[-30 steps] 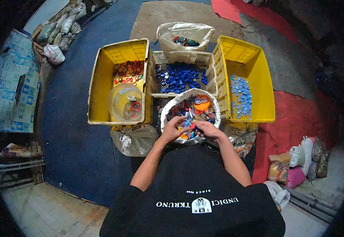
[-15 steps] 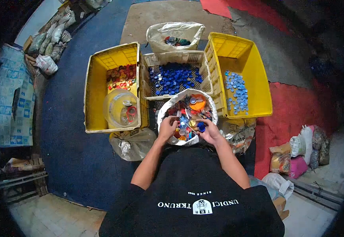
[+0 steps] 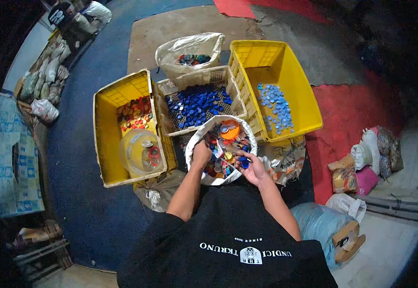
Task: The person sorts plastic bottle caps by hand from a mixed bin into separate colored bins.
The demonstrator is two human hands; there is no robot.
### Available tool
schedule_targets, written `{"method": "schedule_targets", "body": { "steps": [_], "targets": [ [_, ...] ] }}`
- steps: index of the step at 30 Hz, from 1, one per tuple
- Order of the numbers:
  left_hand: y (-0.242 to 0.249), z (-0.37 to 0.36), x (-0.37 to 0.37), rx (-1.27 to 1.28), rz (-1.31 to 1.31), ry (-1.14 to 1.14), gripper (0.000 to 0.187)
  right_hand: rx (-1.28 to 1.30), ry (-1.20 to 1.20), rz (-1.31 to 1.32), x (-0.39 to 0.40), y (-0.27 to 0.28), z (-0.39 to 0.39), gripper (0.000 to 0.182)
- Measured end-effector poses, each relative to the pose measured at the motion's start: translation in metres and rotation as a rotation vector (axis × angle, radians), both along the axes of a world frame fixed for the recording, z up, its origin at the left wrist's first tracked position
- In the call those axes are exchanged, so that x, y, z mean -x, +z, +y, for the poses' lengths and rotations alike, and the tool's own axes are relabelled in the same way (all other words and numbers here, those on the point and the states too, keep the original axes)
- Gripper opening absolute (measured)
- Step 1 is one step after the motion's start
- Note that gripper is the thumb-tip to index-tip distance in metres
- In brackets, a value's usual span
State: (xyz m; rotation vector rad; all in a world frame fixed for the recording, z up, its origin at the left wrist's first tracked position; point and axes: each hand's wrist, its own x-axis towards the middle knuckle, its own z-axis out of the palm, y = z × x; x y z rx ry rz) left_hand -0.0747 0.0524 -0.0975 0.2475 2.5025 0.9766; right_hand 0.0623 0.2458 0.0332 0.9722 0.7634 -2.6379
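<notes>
A white sack (image 3: 190, 144) full of mixed plastic caps stands open right in front of me. My left hand (image 3: 202, 156) reaches into its left side, the fingertips hidden among the caps. At the sack's right side my right hand (image 3: 253, 169) is turned partly palm up, fingers curled around dark blue bottle caps (image 3: 243, 162). Among the mixed caps lies a large orange lid (image 3: 231, 131). Beyond the sack, a white perforated crate (image 3: 163, 88) holds many dark blue caps (image 3: 197, 103).
A yellow bin (image 3: 99, 139) at left contains red caps (image 3: 136, 114) and a clear round tub (image 3: 134, 156). The right yellow bin (image 3: 310, 108) holds light blue caps (image 3: 276, 105). Behind the crate stands another white sack (image 3: 175, 45). Filled bags (image 3: 362, 158) lie at far right.
The view has shifted and tilted. My left hand has gone deeper into the sack. My right hand has turned more palm up, still with blue caps.
</notes>
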Motion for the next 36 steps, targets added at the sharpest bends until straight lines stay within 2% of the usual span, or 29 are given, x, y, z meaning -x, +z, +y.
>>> {"method": "schedule_targets", "body": {
  "steps": [2, 5, 10, 13, 15, 17, 19, 21, 22, 23, 25, 26, 28, 31, 32, 33, 35, 36],
  "targets": [
    [-0.001, 0.002, -0.002, 0.125, -0.034, 0.058, 0.028, -0.006, -0.035, -0.003, -0.006, 0.001, -0.001, 0.027],
    [0.030, 0.010, -0.002, 0.099, -0.039, 0.079, 0.028, -0.023, -0.077, -0.037, -0.009, 0.006, 0.000, 0.029],
    [0.023, 0.015, -0.007, 0.028, 0.035, 0.094, 0.032, 0.071, -0.054, 0.064, -0.013, 0.011, 0.005, 0.029],
    [0.020, 0.014, -0.012, 0.162, 0.053, -0.001, 0.021, 0.061, -0.039, 0.034, -0.013, 0.012, 0.005, 0.030],
    [0.011, 0.010, -0.015, 0.144, 0.073, 0.004, 0.022, 0.072, -0.035, 0.033, -0.014, 0.007, 0.006, 0.030],
    [-0.003, 0.009, -0.020, 0.117, 0.283, 0.070, 0.024, 0.081, -0.030, 0.027, -0.017, 0.005, 0.008, 0.031],
    [0.027, 0.013, -0.026, 0.040, 0.300, 0.133, 0.027, 0.073, -0.011, 0.018, -0.016, 0.008, 0.010, 0.031],
    [0.043, 0.016, -0.033, -0.294, 0.206, 0.251, 0.030, 0.070, 0.028, 0.041, -0.015, 0.009, 0.014, 0.030],
    [0.072, 0.013, -0.038, -0.438, -0.012, 0.216, 0.033, 0.065, 0.065, 0.066, -0.015, 0.008, 0.016, 0.029],
    [0.067, 0.010, -0.041, -0.567, -0.199, 0.197, 0.030, 0.066, 0.076, 0.065, -0.016, 0.008, 0.016, 0.029],
    [0.057, 0.005, -0.050, -0.986, -0.662, 0.357, 0.027, 0.086, 0.103, 0.057, -0.012, 0.001, 0.018, 0.031],
    [0.052, 0.002, -0.056, -0.992, -0.653, 0.371, 0.027, 0.087, 0.120, 0.058, -0.010, -0.003, 0.017, 0.031],
    [0.088, 0.000, -0.070, -1.062, -0.980, 0.460, 0.029, 0.106, 0.141, 0.042, -0.008, -0.014, 0.017, 0.031],
    [0.099, 0.005, -0.088, -1.133, -0.850, 0.586, 0.032, 0.108, 0.185, -0.014, 0.000, -0.023, 0.011, 0.030],
    [0.103, 0.006, -0.091, -1.146, -0.866, 0.677, 0.035, 0.088, 0.222, -0.042, 0.004, -0.024, 0.009, 0.027],
    [0.078, 0.002, -0.088, -1.258, -1.017, 0.713, 0.036, 0.096, 0.246, -0.034, 0.005, -0.038, 0.008, 0.026],
    [0.069, -0.002, -0.100, -1.523, -1.075, 0.783, 0.037, 0.081, 0.280, -0.037, 0.009, -0.035, 0.000, 0.026],
    [0.069, -0.003, -0.102, -1.504, -1.047, 0.813, 0.036, 0.067, 0.269, -0.042, 0.012, -0.027, -0.003, 0.027]
  ]
}}
